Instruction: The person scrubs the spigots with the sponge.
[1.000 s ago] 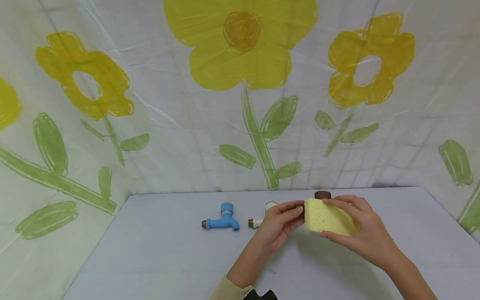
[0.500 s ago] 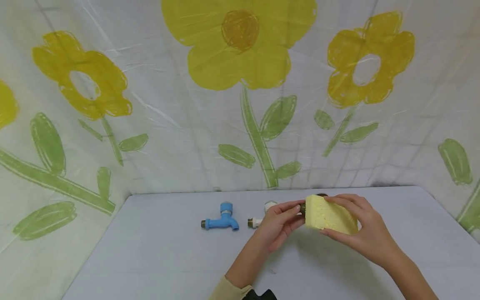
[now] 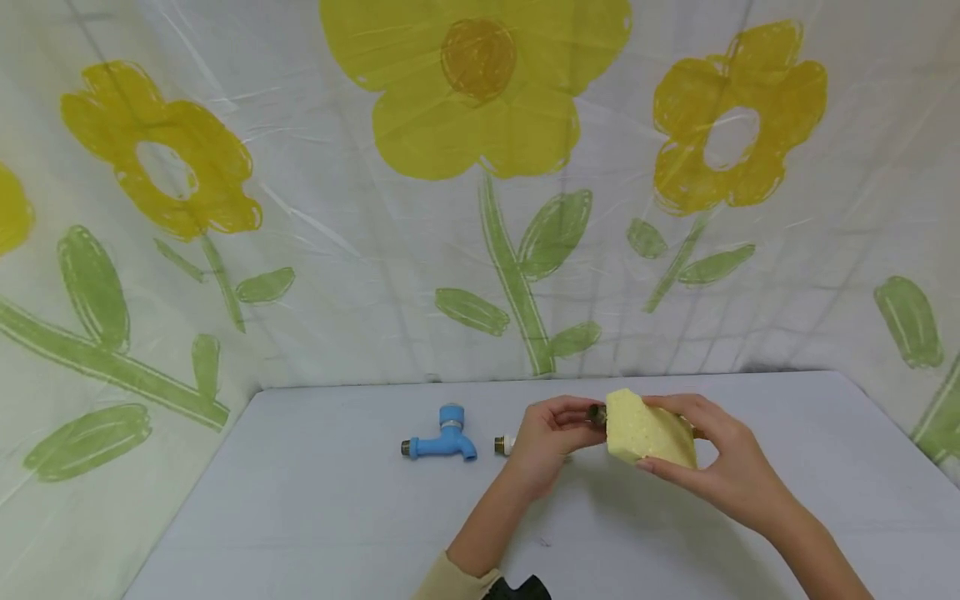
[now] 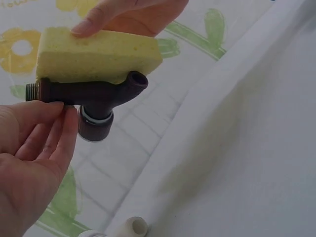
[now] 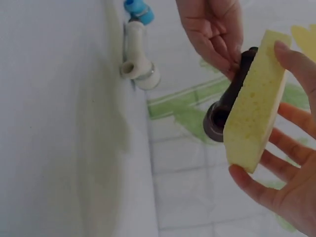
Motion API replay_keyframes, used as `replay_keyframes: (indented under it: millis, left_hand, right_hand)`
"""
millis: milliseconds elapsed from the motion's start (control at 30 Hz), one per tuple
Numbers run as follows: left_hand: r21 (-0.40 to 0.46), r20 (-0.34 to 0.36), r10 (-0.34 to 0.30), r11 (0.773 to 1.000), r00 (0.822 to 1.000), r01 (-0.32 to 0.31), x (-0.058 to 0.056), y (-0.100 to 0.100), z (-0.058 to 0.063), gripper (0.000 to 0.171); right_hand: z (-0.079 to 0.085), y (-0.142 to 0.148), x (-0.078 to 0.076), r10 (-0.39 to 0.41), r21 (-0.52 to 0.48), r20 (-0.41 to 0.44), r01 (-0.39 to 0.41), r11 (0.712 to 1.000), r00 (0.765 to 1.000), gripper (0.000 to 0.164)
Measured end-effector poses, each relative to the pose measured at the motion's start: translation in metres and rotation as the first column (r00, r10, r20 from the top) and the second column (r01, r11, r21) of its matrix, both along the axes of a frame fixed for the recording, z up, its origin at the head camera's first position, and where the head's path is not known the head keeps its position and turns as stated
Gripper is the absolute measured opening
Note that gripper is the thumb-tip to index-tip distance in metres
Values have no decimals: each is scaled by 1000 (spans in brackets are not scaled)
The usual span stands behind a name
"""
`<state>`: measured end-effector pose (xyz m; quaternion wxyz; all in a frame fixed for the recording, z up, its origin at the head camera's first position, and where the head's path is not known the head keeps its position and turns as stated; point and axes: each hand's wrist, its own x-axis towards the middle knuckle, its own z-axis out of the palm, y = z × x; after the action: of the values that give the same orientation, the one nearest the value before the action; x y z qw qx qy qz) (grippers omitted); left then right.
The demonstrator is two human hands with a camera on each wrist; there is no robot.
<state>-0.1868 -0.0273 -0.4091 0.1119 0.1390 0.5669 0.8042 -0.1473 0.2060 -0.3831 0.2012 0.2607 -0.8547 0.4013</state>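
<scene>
My left hand [image 3: 546, 442] pinches a dark brown tap [image 4: 94, 94] near its threaded end, between thumb and fingers. The tap is held above the table, its knob pointing down in the left wrist view. Against its body lies a pale yellow sponge [image 3: 648, 429], which covers most of the tap in the head view. My right hand [image 3: 720, 458] grips this sponge by its edges, thumb on one side and fingers on the other. In the right wrist view the sponge [image 5: 256, 98] runs along the tap's length.
A blue tap [image 3: 442, 437] lies on the white-covered table [image 3: 315, 500] to the left. Beside it is a white tap [image 5: 137, 54], mostly hidden behind my left hand in the head view. A flower-printed sheet [image 3: 360, 292] hangs behind the table.
The brown tap has turned in my left hand; its knob, earlier visible above the sponge, is now out of sight in the head view. The sponge has tilted and shifted slightly left.
</scene>
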Motion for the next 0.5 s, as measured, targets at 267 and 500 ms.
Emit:
replay_keyframes:
  millis: [267,500]
  left_hand:
    - [-139,-38,19,990,999,-25,2,-7,11,36]
    - [-79,29,75,994,997,-73,0,-3,5,36]
  right_hand:
    - [-5,-4,0,-8,-4,94,9,1000,996,65]
    - [-8,-10,0,-21,-30,192,27,999,981,55]
